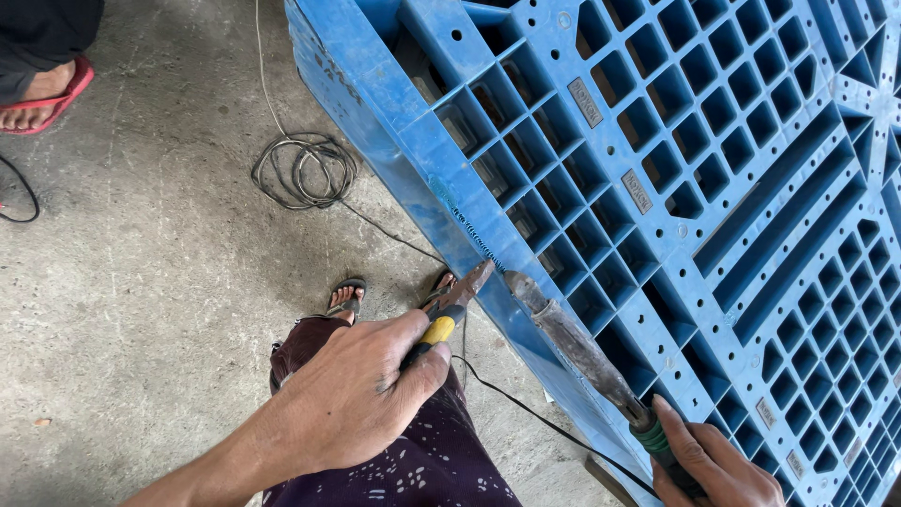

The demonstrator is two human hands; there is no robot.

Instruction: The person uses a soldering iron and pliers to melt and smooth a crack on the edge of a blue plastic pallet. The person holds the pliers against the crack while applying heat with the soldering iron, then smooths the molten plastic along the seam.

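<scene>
Left hand (352, 399): closed around yellow-handled pliers (452, 305), tips at the edge of the blue pallet (657, 188). Right hand (718, 465): gripping a green-handled soldering iron (582, 352), tip on the pallet's ridged seam (477, 239). Coiled wire (305, 171) lies on the concrete floor (141, 282).

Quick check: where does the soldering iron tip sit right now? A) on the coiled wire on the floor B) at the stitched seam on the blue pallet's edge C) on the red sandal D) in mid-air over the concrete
B: the soldering iron, held in the right hand, has its tip at the stitched seam on the blue pallet edge, beside the pliers in the left hand.
</scene>
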